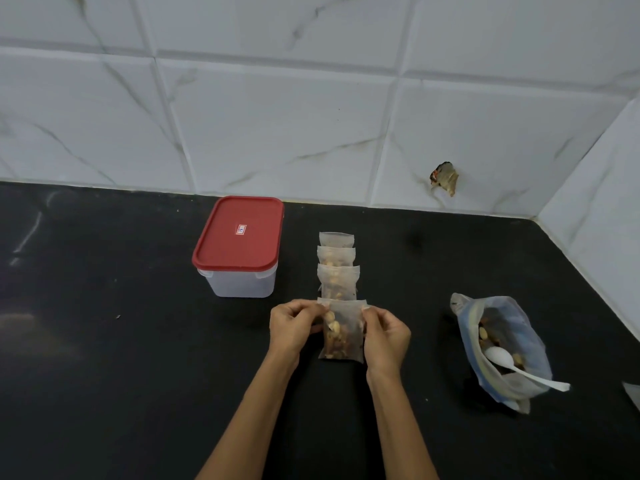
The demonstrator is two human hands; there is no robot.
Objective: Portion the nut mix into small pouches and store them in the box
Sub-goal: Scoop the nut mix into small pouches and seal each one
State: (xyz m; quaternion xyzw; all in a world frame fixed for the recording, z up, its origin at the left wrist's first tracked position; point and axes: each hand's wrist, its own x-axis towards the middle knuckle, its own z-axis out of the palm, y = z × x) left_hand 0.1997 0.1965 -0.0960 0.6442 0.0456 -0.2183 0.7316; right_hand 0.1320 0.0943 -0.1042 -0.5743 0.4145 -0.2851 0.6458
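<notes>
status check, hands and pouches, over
Both hands, left and right, pinch the fourth pouch at its top corners. Three filled pouches lined up behind. Box lid still on; nothing stored yet.

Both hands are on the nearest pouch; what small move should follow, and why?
Probably press the top strip closed along its length. The left hand and right hand pinch the top corners of the filled pouch, three more pouches lie behind it, and the box has its red lid on.
</notes>
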